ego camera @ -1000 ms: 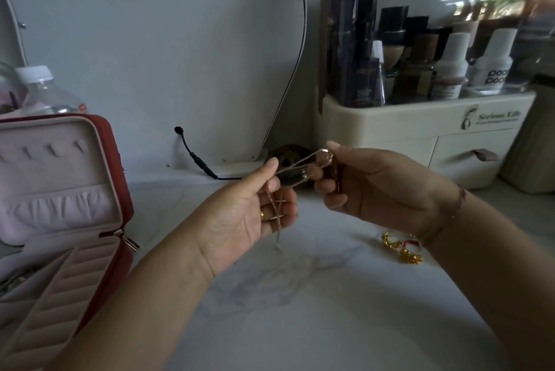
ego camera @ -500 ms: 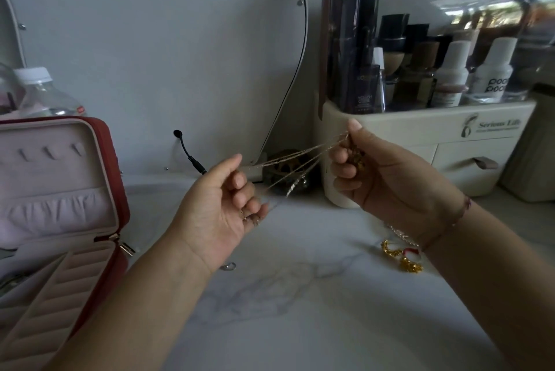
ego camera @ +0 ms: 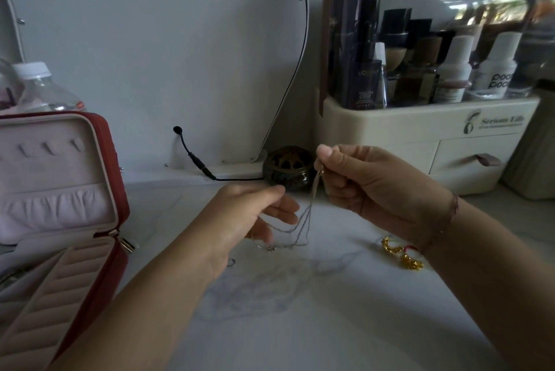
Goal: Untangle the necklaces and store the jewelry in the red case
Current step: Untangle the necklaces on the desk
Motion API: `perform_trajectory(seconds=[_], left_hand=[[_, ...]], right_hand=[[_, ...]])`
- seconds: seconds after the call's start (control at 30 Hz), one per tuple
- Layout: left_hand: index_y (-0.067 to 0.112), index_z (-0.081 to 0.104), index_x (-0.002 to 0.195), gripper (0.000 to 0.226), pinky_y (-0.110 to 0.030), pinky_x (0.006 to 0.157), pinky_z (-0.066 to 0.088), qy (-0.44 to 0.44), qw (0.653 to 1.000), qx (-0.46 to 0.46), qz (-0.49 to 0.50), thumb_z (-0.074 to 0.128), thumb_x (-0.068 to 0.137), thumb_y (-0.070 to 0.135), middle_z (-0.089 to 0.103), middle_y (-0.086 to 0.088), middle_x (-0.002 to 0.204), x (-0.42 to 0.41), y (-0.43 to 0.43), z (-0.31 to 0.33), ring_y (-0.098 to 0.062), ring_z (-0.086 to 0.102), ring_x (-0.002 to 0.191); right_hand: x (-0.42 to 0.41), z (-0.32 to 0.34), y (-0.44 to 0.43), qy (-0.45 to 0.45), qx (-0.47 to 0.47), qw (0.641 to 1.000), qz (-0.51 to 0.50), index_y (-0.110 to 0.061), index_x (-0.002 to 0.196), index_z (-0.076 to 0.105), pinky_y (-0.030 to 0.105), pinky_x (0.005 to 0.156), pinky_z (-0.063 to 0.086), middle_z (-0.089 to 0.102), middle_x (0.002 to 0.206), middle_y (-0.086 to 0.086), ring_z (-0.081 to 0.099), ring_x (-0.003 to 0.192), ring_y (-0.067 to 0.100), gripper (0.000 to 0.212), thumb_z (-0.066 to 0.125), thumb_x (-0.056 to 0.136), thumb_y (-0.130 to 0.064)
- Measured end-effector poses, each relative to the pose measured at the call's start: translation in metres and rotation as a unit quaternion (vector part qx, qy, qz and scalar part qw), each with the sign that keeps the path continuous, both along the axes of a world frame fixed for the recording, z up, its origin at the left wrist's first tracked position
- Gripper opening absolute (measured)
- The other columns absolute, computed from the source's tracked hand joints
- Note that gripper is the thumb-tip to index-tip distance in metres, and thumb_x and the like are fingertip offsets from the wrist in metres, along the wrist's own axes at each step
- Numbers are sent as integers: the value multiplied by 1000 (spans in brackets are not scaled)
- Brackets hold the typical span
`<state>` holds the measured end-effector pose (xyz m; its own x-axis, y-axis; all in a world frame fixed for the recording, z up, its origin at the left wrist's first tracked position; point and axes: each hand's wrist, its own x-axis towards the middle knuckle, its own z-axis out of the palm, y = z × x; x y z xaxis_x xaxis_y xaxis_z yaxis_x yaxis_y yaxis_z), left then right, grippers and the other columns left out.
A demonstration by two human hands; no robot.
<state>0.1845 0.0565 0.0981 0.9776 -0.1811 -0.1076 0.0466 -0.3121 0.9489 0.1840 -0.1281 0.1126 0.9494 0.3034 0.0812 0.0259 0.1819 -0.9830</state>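
Red case (ego camera: 115,160) sits open well left of my fingers, and I can't see any chains in it yet. My left hand (ego camera: 240,220) has loosely curled fingers hooking the necklaces (ego camera: 300,220); my right hand (ego camera: 360,181) pinches their top. Looks like at least 2 strands hanging, so untangling isn't done. Gold earrings (ego camera: 402,253) near my right wrist still need storing.

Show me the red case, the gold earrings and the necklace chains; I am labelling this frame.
red case (ego camera: 118,178): head view, right edge of lid.
gold earrings (ego camera: 390,246): head view, left earring.
necklace chains (ego camera: 309,214): head view, hanging strands.
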Motion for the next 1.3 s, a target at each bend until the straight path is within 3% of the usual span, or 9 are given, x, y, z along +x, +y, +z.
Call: perform_trajectory(seconds=[0.1, 0.17, 0.3, 0.4, 0.7, 0.87, 0.97, 1.1, 1.3], left_hand=[[23, 79, 80, 31, -29, 93, 44, -31, 999, 17, 16, 55, 93, 38, 75, 7, 93, 2, 1, -5, -8, 65, 94], [27, 79, 83, 28, -35, 104, 40, -48, 999, 2, 13, 56, 90, 42, 74, 7, 101, 3, 0, -6, -6, 62, 104], [12, 75, 98, 38, -37, 100, 47, -30, 989, -129, -67, 56, 82, 41, 76, -6, 98, -3, -5, -2, -18, 69, 99], [10, 74, 94, 35, -36, 95, 51, -23, 984, -158, -75, 63, 74, 36, 75, -10, 93, -4, -6, -2, -19, 71, 92], [12, 70, 96, 37, -32, 88, 52, -16, 986, -145, -75, 73, 62, 26, 70, -1, 72, -5, -5, -2, -14, 68, 75], [13, 73, 82, 16, -27, 77, 53, -35, 987, -151, -39, 68, 72, 24, 67, -2, 67, -4, -6, -3, -12, 64, 66], [18, 76, 71, 14, -29, 81, 53, -43, 984, -168, -32, 67, 68, 29, 70, -3, 70, -4, -5, -2, -12, 66, 70], [17, 78, 76, 19, -33, 90, 52, -47, 983, -175, -14, 66, 68, 29, 74, -6, 78, -3, -6, -3, -14, 69, 78], [16, 74, 71, 10, -30, 85, 52, -45, 984, -170, 7, 68, 72, 24, 72, -4, 74, -1, -6, -3, -13, 65, 76]], right_hand=[[0, 0, 2, 3, 3, 1000, 6, -3, 82, 61, 15, 45, 31, 43, 55, 0, 33, 49, 8, 23, 57, 82, -25], [0, 0, 2, 4, -3, 1000, 10, -2, 84, 62, 14, 46, 34, 44, 57, 1, 34, 50, 8, 23, 56, 83, -24], [1, -2, 4, -5, -23, 999, 22, -5, 86, 65, 15, 51, 40, 49, 61, 3, 40, 52, 7, 21, 55, 82, -23], [1, -2, 3, -14, -35, 999, 25, -6, 89, 67, 15, 54, 42, 52, 63, 2, 43, 54, 7, 23, 55, 80, -24], [-2, -1, 6, -46, -87, 995, 4, -9, 94, 66, 16, 55, 43, 60, 68, -1, 50, 59, 6, 15, 58, 82, -16], [-2, -1, 6, -54, -128, 990, -25, -7, 92, 67, 18, 58, 43, 61, 72, 4, 49, 64, 11, 18, 62, 79, -17], [-1, -1, 4, -47, -162, 985, -32, -7, 95, 70, 22, 64, 44, 62, 76, 6, 50, 66, 13, 17, 62, 82, -14], [0, -1, 3, -39, -181, 981, -51, -8, 91, 71, 25, 67, 44, 63, 83, 13, 50, 72, 19, 12, 63, 83, -13], [0, -2, 4, -3, -138, 990, -40, -8, 84, 68, 18, 58, 44, 60, 67, 2, 50, 60, 8, 7, 61, 86, -12]])
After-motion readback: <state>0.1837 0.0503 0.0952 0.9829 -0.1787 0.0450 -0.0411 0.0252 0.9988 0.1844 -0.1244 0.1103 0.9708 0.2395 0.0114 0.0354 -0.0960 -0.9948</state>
